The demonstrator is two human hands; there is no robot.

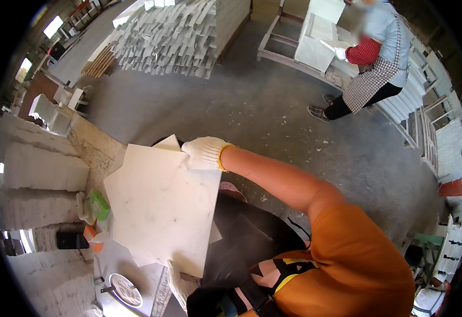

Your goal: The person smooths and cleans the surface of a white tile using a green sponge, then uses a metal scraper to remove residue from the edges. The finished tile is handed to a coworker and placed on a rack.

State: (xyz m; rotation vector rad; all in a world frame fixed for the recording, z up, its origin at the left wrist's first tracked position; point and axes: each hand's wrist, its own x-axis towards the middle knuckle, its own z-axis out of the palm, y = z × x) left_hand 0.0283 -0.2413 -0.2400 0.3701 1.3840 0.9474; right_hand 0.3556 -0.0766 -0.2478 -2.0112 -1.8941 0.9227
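A square white marble tile [163, 206] with faint grey veining lies tilted in front of me, over other pale tiles whose corners jut out around it. My right hand [205, 154], in a white knit glove with a yellow cuff, is closed on its far right corner. At the near edge, my left hand [182, 288], also gloved, grips the same tile; part of its fingers is hidden by the tile. Under the tiles is a pale worktop [130, 259], mostly covered.
A white round dish [126, 290], a green packet [99, 206], an orange box [93, 238] and a dark phone-like slab [72, 240] lie left. Stone stacks [46, 166] stand beyond. A co-worker [376, 63] handles slabs at a rack, back right. Stacked pale strips [167, 39] stand behind.
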